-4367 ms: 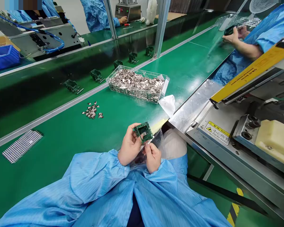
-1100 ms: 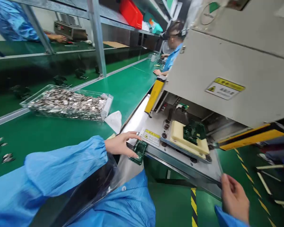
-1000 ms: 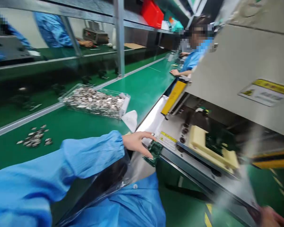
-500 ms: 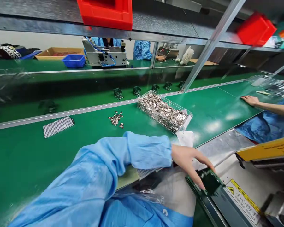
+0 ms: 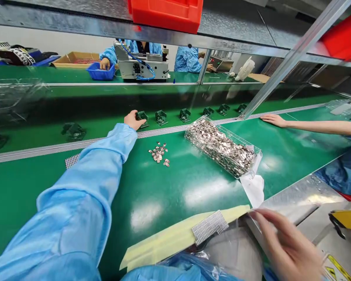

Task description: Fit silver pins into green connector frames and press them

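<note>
My left hand (image 5: 133,120) reaches forward across the bench, thumb and fingers closed on the left side of a green circuit board assembly (image 5: 142,118). That assembly sits at the left end of a row of similar boards (image 5: 185,115) on the far green strip. At the lower right, my right hand (image 5: 289,244) has its fingers stretched out, with nothing visible in them. Its fingertips are close to the end of a yellow tape strip (image 5: 158,240); whether they touch it I cannot tell. On the strip lies a grid sheet of small silver pieces (image 5: 210,227).
A clear tray (image 5: 222,146) heaped with small metal pieces stands mid-bench, beside a loose pile (image 5: 158,152). A co-worker's hand (image 5: 275,120) rests at right. A metal post (image 5: 298,58) and overhead shelf (image 5: 84,27) frame the space. Another co-worker's hand (image 5: 104,63) is in a blue bin (image 5: 98,73).
My left hand has swung from the machine at lower right to the far strip, where an additional board now stands. My right hand has come into sight. The view has turned left.
</note>
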`<state>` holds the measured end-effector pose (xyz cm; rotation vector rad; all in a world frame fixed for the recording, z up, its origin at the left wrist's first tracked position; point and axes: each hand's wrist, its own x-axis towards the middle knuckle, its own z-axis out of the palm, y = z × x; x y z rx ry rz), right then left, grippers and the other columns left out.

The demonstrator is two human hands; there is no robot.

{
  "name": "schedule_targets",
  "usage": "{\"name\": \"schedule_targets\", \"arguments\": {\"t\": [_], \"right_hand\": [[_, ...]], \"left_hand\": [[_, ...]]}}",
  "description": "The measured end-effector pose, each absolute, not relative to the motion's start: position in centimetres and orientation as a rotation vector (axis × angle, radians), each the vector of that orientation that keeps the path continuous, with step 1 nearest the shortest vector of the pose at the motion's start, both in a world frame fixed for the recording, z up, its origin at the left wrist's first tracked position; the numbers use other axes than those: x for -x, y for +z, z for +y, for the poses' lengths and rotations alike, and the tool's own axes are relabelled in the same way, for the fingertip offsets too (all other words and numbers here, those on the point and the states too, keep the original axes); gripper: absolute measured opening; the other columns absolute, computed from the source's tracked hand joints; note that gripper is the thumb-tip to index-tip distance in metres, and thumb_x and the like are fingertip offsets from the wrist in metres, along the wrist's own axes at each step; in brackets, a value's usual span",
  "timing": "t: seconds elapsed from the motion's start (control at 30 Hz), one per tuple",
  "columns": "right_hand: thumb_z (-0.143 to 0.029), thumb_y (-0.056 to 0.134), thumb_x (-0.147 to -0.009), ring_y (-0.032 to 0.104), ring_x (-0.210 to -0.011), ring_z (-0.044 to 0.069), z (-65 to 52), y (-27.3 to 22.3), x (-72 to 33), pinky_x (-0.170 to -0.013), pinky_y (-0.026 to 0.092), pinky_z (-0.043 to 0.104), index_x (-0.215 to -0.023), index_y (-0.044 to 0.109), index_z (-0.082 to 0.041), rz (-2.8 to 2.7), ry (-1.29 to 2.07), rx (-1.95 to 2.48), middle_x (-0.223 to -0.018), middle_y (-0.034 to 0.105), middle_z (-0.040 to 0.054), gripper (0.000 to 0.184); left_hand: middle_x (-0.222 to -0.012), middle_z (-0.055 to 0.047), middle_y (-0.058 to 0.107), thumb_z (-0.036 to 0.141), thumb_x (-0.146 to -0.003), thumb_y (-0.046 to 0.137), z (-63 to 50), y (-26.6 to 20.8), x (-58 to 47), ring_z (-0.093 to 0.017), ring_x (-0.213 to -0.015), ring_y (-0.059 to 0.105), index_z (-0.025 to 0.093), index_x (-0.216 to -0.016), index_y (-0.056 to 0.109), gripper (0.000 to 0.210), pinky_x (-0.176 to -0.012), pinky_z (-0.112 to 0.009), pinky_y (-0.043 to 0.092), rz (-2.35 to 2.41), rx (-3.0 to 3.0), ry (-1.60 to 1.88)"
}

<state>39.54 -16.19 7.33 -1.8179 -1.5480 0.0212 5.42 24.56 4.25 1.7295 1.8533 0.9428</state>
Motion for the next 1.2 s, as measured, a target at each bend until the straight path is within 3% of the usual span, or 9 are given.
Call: {"name": "schedule_targets", "arguments": {"t": [0.13,0.3,0.4,0.5,0.6,0.77,0.97,1.1,1.2], "right_hand": [[-0.029,0.049,-0.096,0.069,-0.085,0.02,-5.7,6.5,-34.1,-0.076,0.055,0.03,-0.098,0.068,-0.025,-1.936,0.438,1.619,-0.092,0.072,0.003,0.02],[-0.022,0.056,-0.095,0.066,-0.085,0.017,3.9,4.3,-27.9,-0.078,0.049,0.026,-0.124,0.061,-0.022,-2.315,0.491,1.888,-0.096,0.068,0.0043,0.03],[-0.027,0.059,-0.094,0.066,-0.085,0.02,5.8,3.1,-26.2,-0.074,0.047,0.028,-0.12,0.064,-0.023,-2.368,0.469,1.934,-0.101,0.065,0.0072,0.026],[-0.028,0.051,-0.098,0.066,-0.085,0.02,5.8,2.5,-25.6,-0.071,0.046,0.028,-0.114,0.067,-0.024,-2.409,0.417,1.961,-0.104,0.063,0.0076,0.023],[-0.027,0.045,-0.1,0.066,-0.083,0.02,5.2,2.5,-25.6,-0.07,0.046,0.028,-0.113,0.066,-0.024,-2.434,0.361,1.981,-0.106,0.062,0.0074,0.025],[-0.033,0.049,-0.099,0.063,-0.099,0.022,4.9,3.0,-25.1,-0.078,0.049,0.029,-0.119,0.062,-0.021,-2.475,0.269,1.965,-0.116,0.059,0.0096,0.027],[-0.019,0.044,-0.099,0.058,-0.11,0.025,5.6,3.2,-23.2,-0.091,0.046,0.031,-0.109,0.066,-0.014,-2.648,0.221,1.877,-0.112,0.062,0.0148,0.025],[-0.014,0.051,-0.094,0.057,-0.113,0.028,5.7,3.8,-22.6,-0.097,0.044,0.033,-0.112,0.065,-0.009,-2.739,0.218,1.844,-0.113,0.062,0.019,0.024],[-0.018,0.056,-0.09,0.063,-0.101,0.027,5.7,4.2,-22.7,-0.086,0.048,0.032,-0.108,0.066,-0.01,-2.73,0.271,1.882,-0.111,0.064,0.0171,0.022]], "left_hand": [[-0.138,-0.022,0.054,0.037,-0.067,0.08,25.1,4.1,-3.6,-0.036,-0.13,0.048,0.007,-0.139,0.043,0.086,-0.108,-0.046,0.037,1.891,-1.783,0.888],[-0.148,-0.005,0.045,0.069,-0.075,0.061,22.5,5.4,6.8,-0.04,-0.148,0.002,0.017,-0.133,0.05,0.08,-0.114,-0.06,0.016,2.205,-1.917,0.933],[-0.135,-0.005,0.059,0.08,-0.073,0.05,20.9,5.5,13.0,-0.041,-0.14,0.028,0.017,-0.131,0.051,0.086,-0.105,-0.063,0.032,2.456,-1.774,0.565],[-0.117,-0.01,0.069,0.084,-0.07,0.047,20.2,5.7,15.2,-0.041,-0.117,0.054,0.01,-0.119,0.061,0.09,-0.095,-0.054,0.046,2.508,-1.711,0.372],[-0.107,-0.012,0.071,0.075,-0.078,0.044,19.6,6.6,13.8,-0.036,-0.109,0.059,0.008,-0.121,0.061,0.081,-0.097,-0.05,0.046,2.509,-1.779,0.417],[-0.109,-0.003,0.071,0.054,-0.086,0.05,13.8,8.0,7.7,-0.024,-0.104,0.064,0.022,-0.12,0.063,0.049,-0.1,-0.036,0.047,2.219,-2.098,0.551],[-0.128,-0.016,0.062,0.045,-0.09,0.046,2.4,5.0,-0.1,-0.034,-0.12,0.059,0.017,-0.122,0.062,0.045,-0.105,-0.046,0.045,1.569,-2.345,0.38],[-0.159,-0.016,0.027,0.055,-0.087,0.053,-1.1,4.8,-0.5,-0.038,-0.146,0.027,0.024,-0.149,0.032,0.073,-0.113,-0.054,0.035,1.545,-2.182,0.409],[-0.164,-0.011,0.015,0.058,-0.079,0.064,-1.6,5.1,2.0,-0.036,-0.148,0.021,0.033,-0.153,0.014,0.093,-0.117,-0.053,0.032,1.43,-2.082,0.487]]}}
